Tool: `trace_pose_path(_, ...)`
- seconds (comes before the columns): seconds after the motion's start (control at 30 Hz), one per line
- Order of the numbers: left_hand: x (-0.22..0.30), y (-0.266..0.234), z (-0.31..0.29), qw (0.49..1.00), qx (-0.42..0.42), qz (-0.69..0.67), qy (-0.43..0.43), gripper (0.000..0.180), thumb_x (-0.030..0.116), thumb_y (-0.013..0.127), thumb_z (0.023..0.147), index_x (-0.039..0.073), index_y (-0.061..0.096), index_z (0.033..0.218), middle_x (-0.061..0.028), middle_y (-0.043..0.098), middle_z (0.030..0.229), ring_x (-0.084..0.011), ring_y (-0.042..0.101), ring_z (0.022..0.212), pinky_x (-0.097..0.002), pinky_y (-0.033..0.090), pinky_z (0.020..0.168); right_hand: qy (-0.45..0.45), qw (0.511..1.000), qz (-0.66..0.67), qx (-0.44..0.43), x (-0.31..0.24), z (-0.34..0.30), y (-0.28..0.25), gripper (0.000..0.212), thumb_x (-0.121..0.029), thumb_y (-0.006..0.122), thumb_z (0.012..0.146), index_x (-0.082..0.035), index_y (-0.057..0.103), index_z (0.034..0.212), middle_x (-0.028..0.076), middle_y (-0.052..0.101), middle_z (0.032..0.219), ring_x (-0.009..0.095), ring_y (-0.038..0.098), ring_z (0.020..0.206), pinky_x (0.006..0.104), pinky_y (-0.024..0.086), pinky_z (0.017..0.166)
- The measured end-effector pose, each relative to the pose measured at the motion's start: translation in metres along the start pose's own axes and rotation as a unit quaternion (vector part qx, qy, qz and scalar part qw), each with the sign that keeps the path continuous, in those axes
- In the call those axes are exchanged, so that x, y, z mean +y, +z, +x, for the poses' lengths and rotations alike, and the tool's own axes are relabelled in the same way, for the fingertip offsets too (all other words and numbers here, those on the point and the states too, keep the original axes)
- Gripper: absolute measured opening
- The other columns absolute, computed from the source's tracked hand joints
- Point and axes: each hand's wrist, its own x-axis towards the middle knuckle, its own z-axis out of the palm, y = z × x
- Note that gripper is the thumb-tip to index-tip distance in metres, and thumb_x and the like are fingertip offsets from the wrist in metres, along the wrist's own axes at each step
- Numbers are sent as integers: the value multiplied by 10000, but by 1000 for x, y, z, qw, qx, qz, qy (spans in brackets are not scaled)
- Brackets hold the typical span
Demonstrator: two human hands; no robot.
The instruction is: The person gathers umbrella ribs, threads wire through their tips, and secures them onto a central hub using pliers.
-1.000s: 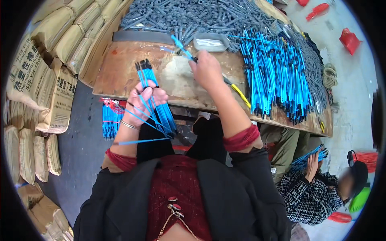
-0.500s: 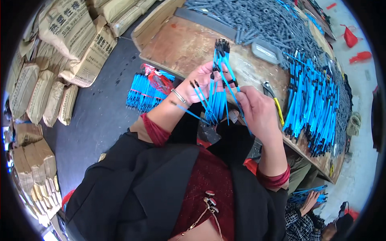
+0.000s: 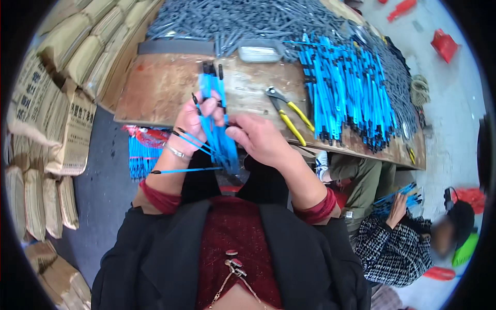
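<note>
My left hand is closed around a loose bundle of thin blue sticks with black ends, held over the table's near edge. The bundle's black ends point away from me and blur slightly. Several sticks splay out of it to the left, one lying almost level across my left wrist. My right hand presses against the bundle's right side, thumb and fingers drawn together on the sticks; its fingertips are partly hidden. Just beyond, on the wooden table, lie pliers with yellow handles.
A large pile of blue sticks lies at right, and a heap of grey plastic pieces behind. Nearby is a clear tray. Tied blue bundles rest below the table's left edge. Paper sacks stack at left; a co-worker sits at right.
The whole view has swung, shifting table and piles leftward in the picture. My right hand, earlier pinching a single stick at the bundle's right side, is now closer against the bundle.
</note>
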Motion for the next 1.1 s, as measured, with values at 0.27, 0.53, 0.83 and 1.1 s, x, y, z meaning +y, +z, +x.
trace_pose_path(0.27, 1, -5, -13, 989, -148, -3, -27, 182, 170, 607, 835, 68, 530, 964, -39, 539, 647, -155, 535, 565, -266, 404, 491, 163, 877, -392, 225, 88, 17, -135, 199, -225, 532, 847, -63, 631, 905, 173, 621, 873, 331, 598, 824, 400, 481, 721)
trace_pose_path(0.53, 7, 6, -1, 994, -44, 91, 47, 175, 189, 597, 850, 67, 560, 969, -85, 595, 686, -169, 553, 561, -257, 419, 505, 282, 854, -387, 203, 176, 36, -186, 342, -335, 496, 851, -13, 611, 861, 252, 609, 908, 415, 584, 840, 489, 457, 758)
trace_pose_path(0.83, 7, 3, 3, 987, -95, 123, 41, 187, 171, 602, 841, 65, 564, 990, -116, 641, 781, -179, 590, 611, -277, 465, 550, 223, 844, -446, 200, 130, 77, -232, 305, -316, 488, 863, -34, 576, 936, 226, 619, 898, 400, 585, 872, 466, 463, 765)
trace_pose_path(1.1, 7, -9, 3, 995, -46, 88, 10, 196, 149, 610, 832, 68, 560, 1003, -127, 650, 816, -205, 628, 673, -304, 501, 589, 208, 791, -542, 193, 72, 94, -246, 278, -319, 470, 881, -76, 581, 956, 207, 623, 910, 390, 582, 893, 474, 462, 755)
